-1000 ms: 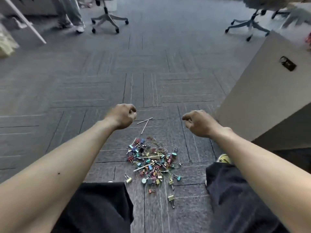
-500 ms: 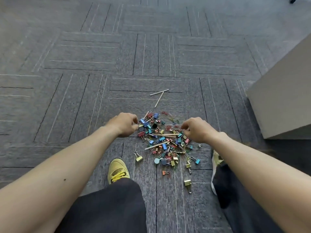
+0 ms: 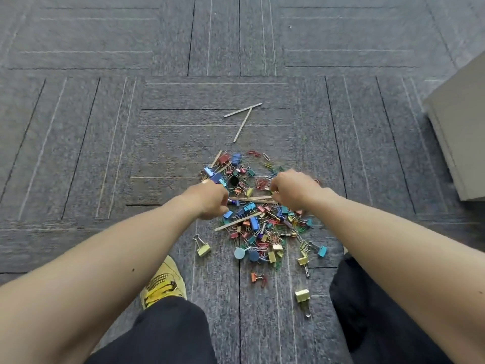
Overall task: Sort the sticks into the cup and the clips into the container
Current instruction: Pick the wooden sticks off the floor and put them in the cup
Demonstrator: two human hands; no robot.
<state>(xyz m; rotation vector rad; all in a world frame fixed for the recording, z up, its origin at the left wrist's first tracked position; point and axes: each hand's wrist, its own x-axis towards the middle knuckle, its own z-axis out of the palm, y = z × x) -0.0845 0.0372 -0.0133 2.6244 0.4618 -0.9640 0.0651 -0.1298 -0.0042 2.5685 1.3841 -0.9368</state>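
A heap of coloured clips [image 3: 256, 219] lies on the grey carpet floor [image 3: 105, 127], too many and too tangled to count. Taking that heap as the landmark: two loose sticks [image 3: 242, 110] lie on the carpet just beyond its far edge, touching each other at one end. At least three more sticks show within it, one [image 3: 237, 221] slanting across its near-left part, one [image 3: 252, 199] lying crosswise through its middle between the hands, and one poking out at the far-left edge. Two small round discs [image 3: 239, 253] sit at its near edge, and five or so stray clips lie apart on the near side, among them a yellow one [image 3: 302, 295] nearest the person. One yellow shoe [image 3: 164, 282] stands near-left of the heap, and a pale cabinet corner [image 3: 462, 143] is well to its right.

The left hand [image 3: 210, 199] is curled over the heap's left edge, fingers bent inward; whether it grips anything cannot be told. The right hand [image 3: 291, 190] is curled over the right side, fingertips pinched down at the end of the crosswise stick, though a firm hold is not clear.

Against half a second ago, both hands have come down from the heap's near side onto it, and the view has tipped closer to the floor. The two loose sticks lie as they did.
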